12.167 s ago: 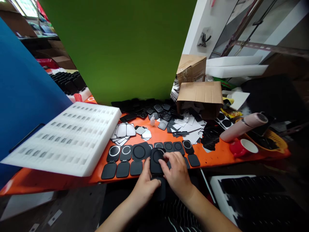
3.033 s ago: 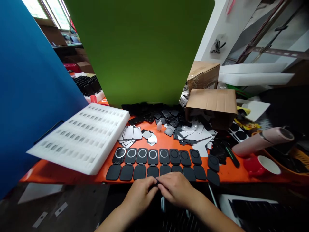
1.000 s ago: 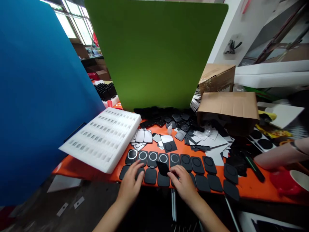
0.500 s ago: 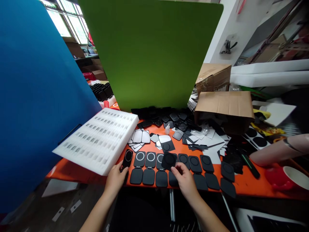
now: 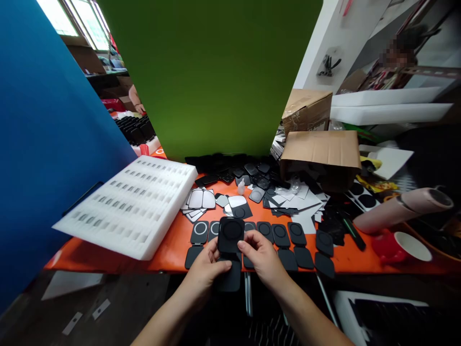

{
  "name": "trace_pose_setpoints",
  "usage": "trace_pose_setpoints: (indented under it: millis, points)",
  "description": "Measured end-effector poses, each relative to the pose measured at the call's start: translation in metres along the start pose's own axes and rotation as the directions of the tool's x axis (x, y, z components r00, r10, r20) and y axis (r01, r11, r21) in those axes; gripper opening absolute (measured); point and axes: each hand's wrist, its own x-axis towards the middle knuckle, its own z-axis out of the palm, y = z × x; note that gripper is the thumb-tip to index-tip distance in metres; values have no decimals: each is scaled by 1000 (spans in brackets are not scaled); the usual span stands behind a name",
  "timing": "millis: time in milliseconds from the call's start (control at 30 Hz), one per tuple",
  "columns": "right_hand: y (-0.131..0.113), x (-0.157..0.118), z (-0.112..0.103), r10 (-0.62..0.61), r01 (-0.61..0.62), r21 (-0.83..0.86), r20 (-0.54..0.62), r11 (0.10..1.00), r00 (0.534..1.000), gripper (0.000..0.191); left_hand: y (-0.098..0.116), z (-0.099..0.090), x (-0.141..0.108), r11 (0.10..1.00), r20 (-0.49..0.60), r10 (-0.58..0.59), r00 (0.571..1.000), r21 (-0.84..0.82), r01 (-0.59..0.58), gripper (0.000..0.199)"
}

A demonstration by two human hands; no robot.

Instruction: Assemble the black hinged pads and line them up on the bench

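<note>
Low in the middle of the view, a dark hinged two-panel device (image 5: 230,275) is held up over the table's front edge. My left hand (image 5: 209,266) grips it at the left, thumb across the lower panel. A black square sheet with a faint ring (image 5: 231,232) lies against the upper panel. My right hand (image 5: 260,252) pinches that sheet at its right edge. Behind the hands stretches a row of similar unfolded devices; the leftmost one (image 5: 199,232) shows a white ring, while those at the right (image 5: 297,232) have dark rings.
A white foam tray (image 5: 133,202) leans at the left. Black plates, a small bottle (image 5: 241,187) and paper sheets (image 5: 302,206) lie behind the row. To the right are a cardboard box (image 5: 320,146), a pink tumbler (image 5: 403,210) and a red mug (image 5: 389,247). A person's arm (image 5: 135,100) shows at back left.
My left hand has lifted the two-panel device and moved right. The black sheet in my right hand has come against its upper panel. The camera view has shifted, and a person's arm has appeared.
</note>
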Motion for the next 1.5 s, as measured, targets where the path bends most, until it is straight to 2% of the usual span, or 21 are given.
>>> trace_pose_setpoints:
  millis: [433, 967, 1267, 1500]
  points:
    - [4, -4, -4, -17, 15, -86, -24, 996, 1000, 20, 0, 5, 0, 1000, 37, -24, 999, 19, 24, 63]
    - [9, -7, -4, 8, -11, -54, -58, 998, 998, 21, -4, 5, 0, 999, 68, -27, 997, 46, 24, 59]
    - [-7, -10, -5, 12, -18, -112, -57, 994, 998, 21, -7, 5, 3, 998, 42, -24, 999, 52, 22, 62]
    - [-2, -9, -4, 9, -22, -142, -89, 990, 996, 22, -8, 4, 5, 998, 40, -34, 999, 49, 32, 63]
